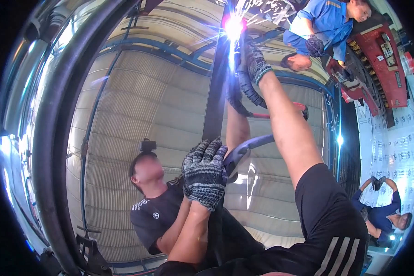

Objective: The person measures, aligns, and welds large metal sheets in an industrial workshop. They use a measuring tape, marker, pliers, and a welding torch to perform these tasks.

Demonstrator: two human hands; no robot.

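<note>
My right hand (256,59), in a grey-and-black knitted glove, is closed round a welding torch (242,55); glare hides part of its fingers. At the torch tip a bright arc (234,28) throws sparks beside the upper end of a long dark metal bar (215,103). A ribbed black hose (249,89) curves down from the torch. Lower on that bar lies my gloved left hand (205,174), its fingers together and bent over it; the palm is hidden. Behind both hands, a shiny metal sheet (170,115) mirrors the roof and my upper body.
A thick dark tube (55,138) curves along the left side. Red machinery (384,64) stands at the upper right. Two people, one in a blue shirt (324,18), appear near it, perhaps partly as a reflection. Another person (384,211) sits at the lower right.
</note>
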